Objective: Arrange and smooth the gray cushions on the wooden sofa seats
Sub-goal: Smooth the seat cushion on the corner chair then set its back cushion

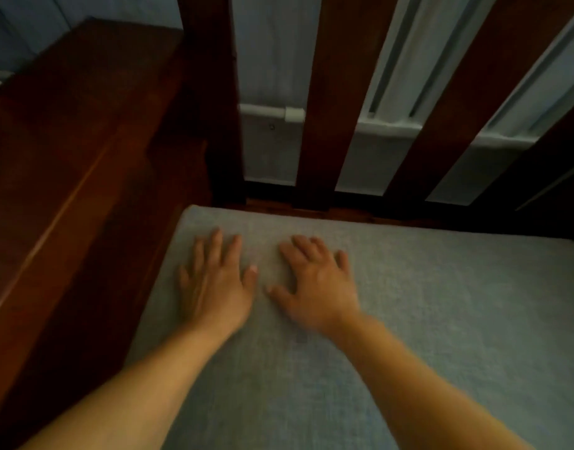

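cushion (pixel 409 319): gray, woven, slightly nubby fabric; flat slab with a rounded far-left corner. it lies on the sofa seat, its left edge against the armrest and its far edge just short of the slats. the near and right parts run out of view, so the full outline cannot be told.

left hand (pixel 214 287): palm down, flat on the cushion near the far-left corner. fingers (pixel 217 245) spread and released, grasping nothing. bare forearm enters from the lower left.

right hand (pixel 318 287): palm down on the cushion just beside the left hand, thumbs near each other but apart. fingers spread and loose, holding nothing; its outline is smeared by blur, so the fingertips are hard to make out. bare forearm enters from the lower right.

armrest (pixel 68 157): dark reddish-brown wood, polished, broad and flat-topped, with a pale streak of shine along one edge. its near end is cut off at the frame's left.

slats (pixel 331 92): upright boards of the same dark wood forming the sofa back, with gaps between them; tops cut off. their lower ends meet a shadowed rail behind the cushion, where detail is lost.

wall (pixel 272 60): pale bluish, seen through the gaps.

pipe (pixel 269 112): white, horizontal, low on the wall, with a white collar; partly hidden by a slat. white ribbed vertical forms further right are too obscured to identify.
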`<action>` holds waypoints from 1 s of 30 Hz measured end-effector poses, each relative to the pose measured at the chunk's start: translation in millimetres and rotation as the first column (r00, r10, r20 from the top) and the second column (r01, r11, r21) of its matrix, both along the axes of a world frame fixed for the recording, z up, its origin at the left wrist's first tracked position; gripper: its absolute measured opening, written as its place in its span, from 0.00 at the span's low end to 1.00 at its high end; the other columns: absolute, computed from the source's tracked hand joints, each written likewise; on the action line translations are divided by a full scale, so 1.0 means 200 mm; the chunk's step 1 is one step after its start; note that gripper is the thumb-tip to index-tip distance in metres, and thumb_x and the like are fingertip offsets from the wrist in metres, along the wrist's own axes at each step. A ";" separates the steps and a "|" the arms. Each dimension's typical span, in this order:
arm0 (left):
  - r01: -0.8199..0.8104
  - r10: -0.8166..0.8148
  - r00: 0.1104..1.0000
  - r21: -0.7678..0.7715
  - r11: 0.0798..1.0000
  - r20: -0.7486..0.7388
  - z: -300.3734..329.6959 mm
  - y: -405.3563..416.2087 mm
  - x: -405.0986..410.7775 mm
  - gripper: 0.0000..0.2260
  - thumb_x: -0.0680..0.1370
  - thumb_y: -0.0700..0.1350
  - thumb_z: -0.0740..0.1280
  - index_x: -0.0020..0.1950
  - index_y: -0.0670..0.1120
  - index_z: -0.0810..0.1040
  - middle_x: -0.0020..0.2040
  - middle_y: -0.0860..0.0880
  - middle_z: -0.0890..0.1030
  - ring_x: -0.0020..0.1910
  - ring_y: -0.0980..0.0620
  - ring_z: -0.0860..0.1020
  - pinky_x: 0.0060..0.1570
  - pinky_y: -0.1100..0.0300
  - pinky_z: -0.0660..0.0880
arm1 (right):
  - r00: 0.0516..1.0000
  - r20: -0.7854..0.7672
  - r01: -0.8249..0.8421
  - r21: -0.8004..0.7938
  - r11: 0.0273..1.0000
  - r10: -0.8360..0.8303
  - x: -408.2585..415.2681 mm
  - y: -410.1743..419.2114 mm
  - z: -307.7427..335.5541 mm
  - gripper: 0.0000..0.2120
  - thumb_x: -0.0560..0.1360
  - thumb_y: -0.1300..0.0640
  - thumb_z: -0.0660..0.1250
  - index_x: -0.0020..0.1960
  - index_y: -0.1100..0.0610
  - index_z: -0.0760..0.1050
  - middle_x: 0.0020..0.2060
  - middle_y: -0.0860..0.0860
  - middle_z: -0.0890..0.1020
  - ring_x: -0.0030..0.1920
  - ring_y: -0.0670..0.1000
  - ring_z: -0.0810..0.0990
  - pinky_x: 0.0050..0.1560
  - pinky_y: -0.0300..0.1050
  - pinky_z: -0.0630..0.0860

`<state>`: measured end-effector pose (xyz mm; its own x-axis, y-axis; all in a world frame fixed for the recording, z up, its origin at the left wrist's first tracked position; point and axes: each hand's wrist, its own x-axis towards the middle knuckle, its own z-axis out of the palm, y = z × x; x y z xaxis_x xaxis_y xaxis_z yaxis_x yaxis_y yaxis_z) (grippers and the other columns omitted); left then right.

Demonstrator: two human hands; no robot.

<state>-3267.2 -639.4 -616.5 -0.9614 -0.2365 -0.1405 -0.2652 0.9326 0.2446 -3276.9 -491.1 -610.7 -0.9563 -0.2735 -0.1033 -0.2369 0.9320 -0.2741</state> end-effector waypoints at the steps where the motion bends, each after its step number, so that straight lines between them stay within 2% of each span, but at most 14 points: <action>1: 0.007 0.003 0.993 0.075 0.997 -0.122 0.06 0.04 -0.06 0.26 0.81 0.54 0.53 0.78 0.51 0.51 0.79 0.50 0.46 0.77 0.48 0.44 0.73 0.43 0.45 | 0.996 -0.039 0.084 -0.064 0.994 -0.086 -0.06 0.04 0.08 0.30 0.77 0.40 0.58 0.76 0.45 0.55 0.77 0.50 0.55 0.77 0.53 0.48 0.74 0.58 0.43; 3: 0.045 0.005 0.942 0.142 0.989 -0.335 0.10 0.13 -0.09 0.24 0.81 0.52 0.54 0.77 0.51 0.56 0.79 0.50 0.52 0.77 0.48 0.49 0.72 0.44 0.44 | 0.924 -0.266 0.217 -0.229 0.949 -0.276 -0.07 0.14 0.17 0.26 0.76 0.45 0.61 0.73 0.47 0.64 0.73 0.51 0.63 0.75 0.53 0.56 0.75 0.57 0.47; 4: 0.066 -0.022 0.951 0.135 0.989 -0.309 0.07 0.20 -0.06 0.24 0.80 0.53 0.53 0.77 0.52 0.58 0.78 0.50 0.55 0.77 0.47 0.52 0.72 0.40 0.47 | 0.909 -0.281 0.237 -0.256 0.937 -0.307 -0.02 0.20 0.15 0.25 0.76 0.44 0.60 0.72 0.47 0.65 0.72 0.51 0.64 0.74 0.54 0.59 0.75 0.57 0.49; 6: 0.130 -0.132 0.985 -0.022 0.991 -0.111 -0.02 0.29 0.04 0.26 0.78 0.57 0.49 0.76 0.55 0.60 0.78 0.50 0.57 0.76 0.45 0.55 0.70 0.34 0.54 | 0.987 -0.103 0.113 -0.125 0.986 -0.126 0.13 0.30 0.05 0.29 0.74 0.38 0.55 0.73 0.47 0.64 0.74 0.51 0.63 0.74 0.57 0.59 0.74 0.57 0.51; 9: 0.162 -0.161 0.987 -0.024 0.987 0.024 0.03 0.38 -0.08 0.25 0.81 0.57 0.52 0.77 0.54 0.56 0.79 0.52 0.50 0.77 0.50 0.47 0.73 0.40 0.50 | 0.989 -0.043 0.136 -0.145 0.980 -0.144 0.03 0.46 0.09 0.28 0.74 0.41 0.61 0.72 0.48 0.67 0.71 0.52 0.66 0.74 0.54 0.58 0.72 0.54 0.50; 12: 0.205 -0.175 0.941 0.077 0.976 -0.290 0.13 0.59 -0.09 0.24 0.80 0.55 0.54 0.76 0.53 0.59 0.78 0.51 0.54 0.77 0.49 0.51 0.72 0.40 0.50 | 0.822 -0.368 0.310 -0.349 0.884 -0.434 -0.05 0.69 0.20 0.23 0.74 0.43 0.60 0.67 0.49 0.73 0.68 0.53 0.71 0.73 0.56 0.61 0.73 0.57 0.50; 13: 0.225 -0.194 0.939 0.079 0.971 -0.285 0.10 0.66 -0.03 0.25 0.79 0.56 0.53 0.76 0.53 0.60 0.78 0.50 0.57 0.76 0.47 0.55 0.70 0.36 0.54 | 0.840 -0.375 0.305 -0.271 0.913 -0.392 -0.02 0.74 0.16 0.24 0.75 0.41 0.57 0.68 0.48 0.72 0.69 0.51 0.70 0.74 0.56 0.59 0.74 0.59 0.49; 15: 0.273 -0.273 0.961 -0.007 0.962 -0.049 0.01 0.79 0.10 0.27 0.77 0.59 0.51 0.75 0.54 0.63 0.77 0.48 0.60 0.75 0.43 0.59 0.66 0.30 0.59 | 0.976 -0.148 0.156 -0.050 0.987 -0.161 0.08 0.83 0.01 0.28 0.76 0.36 0.52 0.73 0.45 0.65 0.75 0.50 0.62 0.76 0.56 0.53 0.75 0.59 0.46; 18: 0.182 -0.170 0.958 -0.032 0.983 0.230 -0.01 0.87 0.00 0.27 0.80 0.60 0.52 0.78 0.56 0.52 0.79 0.50 0.49 0.77 0.46 0.48 0.72 0.37 0.51 | 0.990 0.116 0.082 0.031 0.996 -0.085 0.05 0.97 0.00 0.30 0.77 0.37 0.57 0.76 0.45 0.57 0.76 0.48 0.56 0.77 0.52 0.48 0.75 0.54 0.44; 21: 0.187 -0.191 0.981 0.080 0.979 0.039 0.22 1.10 -0.17 0.28 0.79 0.55 0.59 0.77 0.50 0.56 0.79 0.48 0.52 0.77 0.47 0.50 0.72 0.43 0.53 | 0.967 -0.122 0.219 -0.052 0.974 -0.224 -0.06 1.16 0.22 0.28 0.75 0.48 0.65 0.73 0.51 0.64 0.75 0.55 0.60 0.76 0.55 0.52 0.74 0.56 0.50; 25: 0.264 -0.188 0.912 0.170 0.950 -0.364 0.20 1.54 -0.01 0.25 0.80 0.51 0.58 0.76 0.52 0.59 0.77 0.49 0.58 0.76 0.47 0.56 0.70 0.38 0.51 | 0.729 -0.536 0.308 -0.298 0.904 -0.425 0.01 1.53 0.28 0.21 0.74 0.50 0.64 0.66 0.56 0.74 0.67 0.56 0.72 0.70 0.58 0.67 0.70 0.58 0.62; 26: 0.339 -0.270 0.893 0.144 0.930 -0.361 0.13 1.62 0.08 0.25 0.78 0.54 0.55 0.76 0.52 0.61 0.76 0.49 0.61 0.75 0.45 0.59 0.69 0.35 0.55 | 0.756 -0.501 0.346 -0.243 0.906 -0.422 0.07 1.62 0.19 0.25 0.75 0.45 0.59 0.68 0.54 0.72 0.70 0.55 0.70 0.72 0.58 0.65 0.71 0.58 0.59; 28: 0.480 -0.473 0.869 0.010 0.877 -0.146 -0.04 1.72 0.24 0.28 0.75 0.60 0.49 0.75 0.56 0.64 0.76 0.50 0.62 0.75 0.44 0.60 0.67 0.31 0.56 | 0.898 -0.229 0.378 -0.032 0.925 -0.375 0.22 1.74 -0.01 0.33 0.73 0.35 0.49 0.75 0.48 0.62 0.76 0.51 0.59 0.76 0.57 0.54 0.74 0.57 0.48; 30: 0.480 -0.477 0.877 -0.039 0.876 0.061 -0.11 1.72 0.28 0.29 0.75 0.63 0.43 0.77 0.60 0.54 0.79 0.54 0.52 0.77 0.47 0.49 0.69 0.35 0.46 | 0.929 0.001 0.370 0.068 0.926 -0.371 0.30 1.80 -0.12 0.34 0.74 0.34 0.46 0.77 0.45 0.52 0.78 0.48 0.51 0.77 0.52 0.46 0.74 0.52 0.41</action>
<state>-3210.8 -295.1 -639.2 -0.9515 0.2426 -0.1892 0.2066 0.9595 0.1913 -3217.7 -130.3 -634.9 -0.9865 0.1082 -0.1228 0.1324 0.9685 -0.2109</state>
